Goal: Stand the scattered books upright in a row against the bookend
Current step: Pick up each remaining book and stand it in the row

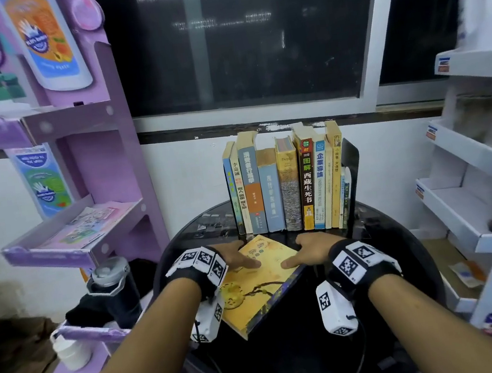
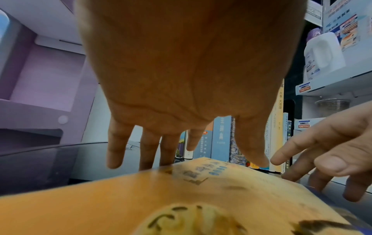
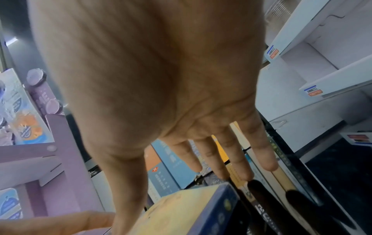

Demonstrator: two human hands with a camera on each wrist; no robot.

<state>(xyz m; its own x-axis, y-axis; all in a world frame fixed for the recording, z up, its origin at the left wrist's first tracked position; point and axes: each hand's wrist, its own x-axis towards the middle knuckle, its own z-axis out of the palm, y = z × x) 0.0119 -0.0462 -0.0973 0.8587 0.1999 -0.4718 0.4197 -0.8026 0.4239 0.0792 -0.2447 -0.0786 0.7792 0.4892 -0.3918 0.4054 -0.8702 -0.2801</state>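
A yellow book [image 1: 264, 290] [image 2: 141, 198] [image 3: 181, 211] with a dark blue spine lies flat and askew on the round black table [image 1: 399, 266]. My left hand [image 1: 232, 258] [image 2: 181, 79] is at its far left edge, thumb lying on the cover, fingers straight and reaching past the edge. My right hand [image 1: 312, 249] [image 2: 332, 151] [image 3: 161, 79] is at the far right corner, thumb on the cover, fingers spread down beside the book. Behind them a row of books [image 1: 285, 187] stands upright against a black bookend [image 1: 351, 166] at its right end.
A purple display shelf [image 1: 85, 207] stands close on the left, with a dark water bottle [image 1: 110, 285] and a white jar [image 1: 69, 350] beside the table. White shelves [image 1: 473, 187] stand on the right. A wall and window lie right behind the book row.
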